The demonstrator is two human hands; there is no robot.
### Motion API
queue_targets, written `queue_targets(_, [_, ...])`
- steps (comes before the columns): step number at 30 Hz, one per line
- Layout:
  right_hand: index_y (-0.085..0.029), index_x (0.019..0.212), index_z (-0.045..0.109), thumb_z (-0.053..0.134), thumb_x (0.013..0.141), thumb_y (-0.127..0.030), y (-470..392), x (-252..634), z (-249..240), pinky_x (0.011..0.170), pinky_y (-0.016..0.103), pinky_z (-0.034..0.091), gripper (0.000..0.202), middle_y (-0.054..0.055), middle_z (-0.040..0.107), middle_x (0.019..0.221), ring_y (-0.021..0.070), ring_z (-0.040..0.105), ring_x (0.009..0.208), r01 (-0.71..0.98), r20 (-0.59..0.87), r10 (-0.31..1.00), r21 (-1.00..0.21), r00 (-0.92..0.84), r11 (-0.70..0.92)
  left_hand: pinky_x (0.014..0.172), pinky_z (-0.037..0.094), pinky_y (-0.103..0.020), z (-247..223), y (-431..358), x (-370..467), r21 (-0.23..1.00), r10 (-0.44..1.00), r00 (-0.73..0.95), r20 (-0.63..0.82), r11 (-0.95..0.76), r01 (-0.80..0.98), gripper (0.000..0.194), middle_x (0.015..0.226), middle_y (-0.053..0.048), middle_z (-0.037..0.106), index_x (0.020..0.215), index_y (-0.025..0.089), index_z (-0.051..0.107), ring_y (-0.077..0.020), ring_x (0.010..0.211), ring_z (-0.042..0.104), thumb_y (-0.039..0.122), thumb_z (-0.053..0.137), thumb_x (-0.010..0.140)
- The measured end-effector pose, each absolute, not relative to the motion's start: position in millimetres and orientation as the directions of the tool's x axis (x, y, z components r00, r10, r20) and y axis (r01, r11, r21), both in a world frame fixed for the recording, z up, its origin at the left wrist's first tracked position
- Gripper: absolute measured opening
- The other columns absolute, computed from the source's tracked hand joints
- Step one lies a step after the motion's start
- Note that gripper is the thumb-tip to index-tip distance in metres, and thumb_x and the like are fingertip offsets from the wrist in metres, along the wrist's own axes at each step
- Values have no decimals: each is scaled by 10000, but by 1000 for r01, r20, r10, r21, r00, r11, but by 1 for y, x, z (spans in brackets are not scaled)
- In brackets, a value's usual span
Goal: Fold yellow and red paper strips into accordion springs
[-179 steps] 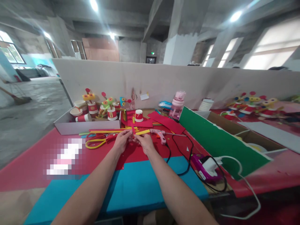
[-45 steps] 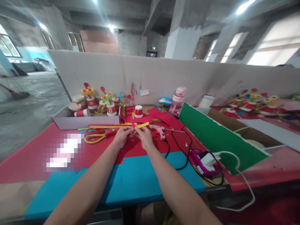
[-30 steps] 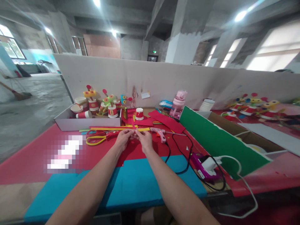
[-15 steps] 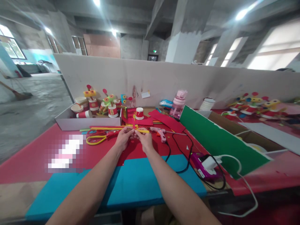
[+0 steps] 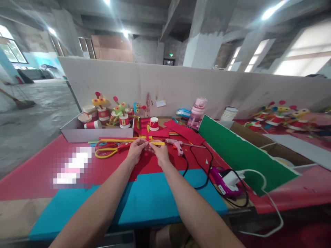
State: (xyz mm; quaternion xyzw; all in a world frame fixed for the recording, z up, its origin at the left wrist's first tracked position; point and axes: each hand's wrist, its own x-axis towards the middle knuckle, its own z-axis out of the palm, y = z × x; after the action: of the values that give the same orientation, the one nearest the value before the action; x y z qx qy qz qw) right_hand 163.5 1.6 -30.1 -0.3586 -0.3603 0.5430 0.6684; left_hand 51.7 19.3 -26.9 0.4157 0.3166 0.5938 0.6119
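Note:
My left hand [image 5: 136, 150] and my right hand [image 5: 160, 154] meet over the red table, their fingertips pinched close together. Between them a red paper strip [image 5: 147, 135] points up and away, and a yellow paper strip [image 5: 158, 143] runs out to the right past my right fingers. The strips cross or join at the fingertips; the exact joint is hidden. Just right of my right hand lies a pink glue gun [image 5: 178, 147] with a black cord. Scissors with yellow handles [image 5: 106, 154] lie left of my left hand. A red-and-white paper cup [image 5: 154, 124] stands upside down behind.
A white box [image 5: 98, 135] at the left holds cups and paper-cup figures. Red paper sheets [image 5: 184, 132] lie behind the glue gun. A green-sided box [image 5: 243, 155] and a purple power strip [image 5: 226, 186] stand at the right. A blue board [image 5: 165, 203] lies in front.
Both hands keep their pinch on the strips at nearly the same spot. The view has shifted very slightly.

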Motion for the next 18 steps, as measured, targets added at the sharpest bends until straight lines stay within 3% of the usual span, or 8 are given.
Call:
queue_targets(11, [-182,740,597,795,546,-315,6,164,-35,627,281,555,307,-41,638,610,127,626,563,-487,94,981,-857,172,168,497,410,-199,-29,20,52,862,993,91,81,-24,-507,303,573,26,606,719,154,597,-99,505,565,237,826,540])
queue_targets(18, [-169,740,604,790,544,-308,4,161,-34,692,330,556,304,-11,677,637,168,664,608,-457,104,987,-877,118,147,504,410,-200,-29,22,51,896,990,58,132,-94,-435,291,539,26,600,707,152,601,-92,485,542,262,819,548])
